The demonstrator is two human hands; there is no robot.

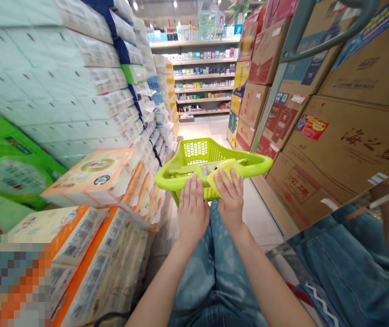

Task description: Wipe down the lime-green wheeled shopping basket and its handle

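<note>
Both forearms reach forward over the jeans [214,272], hands side by side at the near rim of the lime-green plastic shopping basket [255,161].

Left hand [190,209]: palm down, fingers together and nearly straight, tips at the rim. Can't tell if it's gripping the rim or just resting on it.

Right hand [230,195]: palm down, fingers slightly apart and curled over a yellow soft pack [224,175], pressing it against the rim. Exact product not readable.

Yellow soft pack sits on the near rim, right of the basket's centre, partly over the inside. A small flat packet [209,169] touches its left side, just past the left hand's fingertips. Label too blurred to read.

Basket is held in front of the body, mesh end wall pointing up the aisle, hanging over the tile floor [258,213].

Left of basket: tall stacks of white tissue packs [78,77], orange-trimmed packs [88,254] nearest the body, green packs [10,168] further left.

Right of basket: stacked cardboard cartons [344,150] with red and dark print.

Ahead of basket, at the far end of the aisle: store shelves [203,77] lined with small boxed goods.
</note>
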